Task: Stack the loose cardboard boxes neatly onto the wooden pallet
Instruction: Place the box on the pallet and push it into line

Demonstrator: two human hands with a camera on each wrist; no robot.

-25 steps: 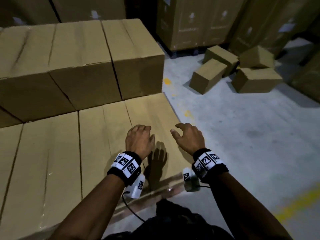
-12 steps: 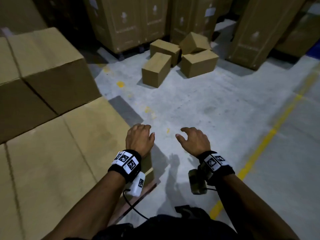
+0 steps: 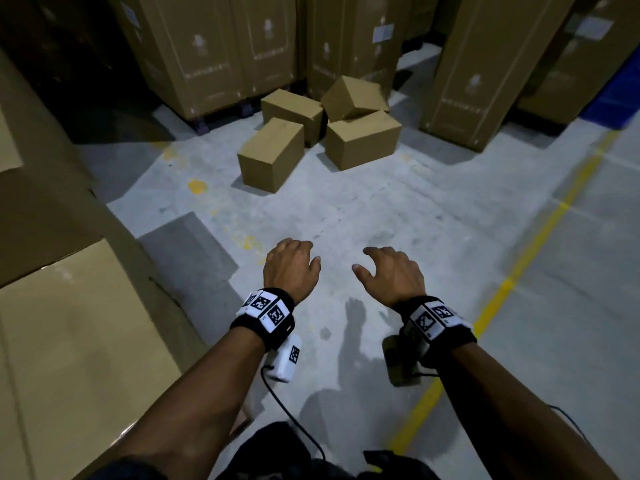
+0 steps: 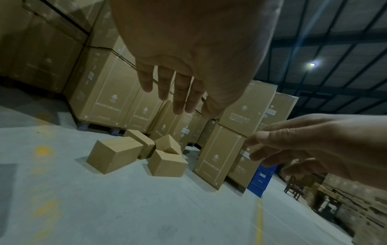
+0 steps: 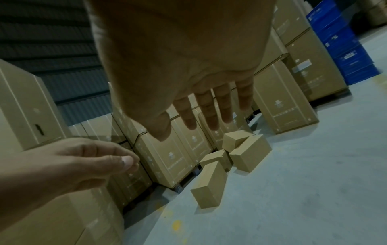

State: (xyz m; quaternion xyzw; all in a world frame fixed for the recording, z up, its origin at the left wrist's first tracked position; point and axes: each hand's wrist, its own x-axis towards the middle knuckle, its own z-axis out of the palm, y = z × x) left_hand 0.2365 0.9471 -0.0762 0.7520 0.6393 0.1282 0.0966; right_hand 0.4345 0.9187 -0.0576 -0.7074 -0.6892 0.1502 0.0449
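Note:
Several loose cardboard boxes lie in a heap on the concrete floor ahead: the nearest box (image 3: pixel 272 155) (image 4: pixel 114 155) (image 5: pixel 209 184), one to its right (image 3: pixel 363 140) (image 4: pixel 167 163), one behind (image 3: pixel 291 110), and a tilted one on top (image 3: pixel 353 98). The boxes stacked on the pallet (image 3: pixel 79 327) fill the left edge of the head view; a corner of the wooden pallet (image 3: pixel 242 415) shows beneath. My left hand (image 3: pixel 291 268) (image 4: pixel 178 92) and right hand (image 3: pixel 388 271) (image 5: pixel 209 116) hang empty over the floor, fingers relaxed, well short of the heap.
Tall cartons on pallets (image 3: pixel 214 53) wall off the back, with another tall carton (image 3: pixel 485 71) at the right. Blue crates (image 3: pixel 609 105) stand at the far right. A yellow floor line (image 3: pixel 512 282) runs diagonally on my right.
My view has swung right, away from the stacked boxes toward the loose heap, which now sits nearer and more centred. Both hands stay empty and have left the stack's top.

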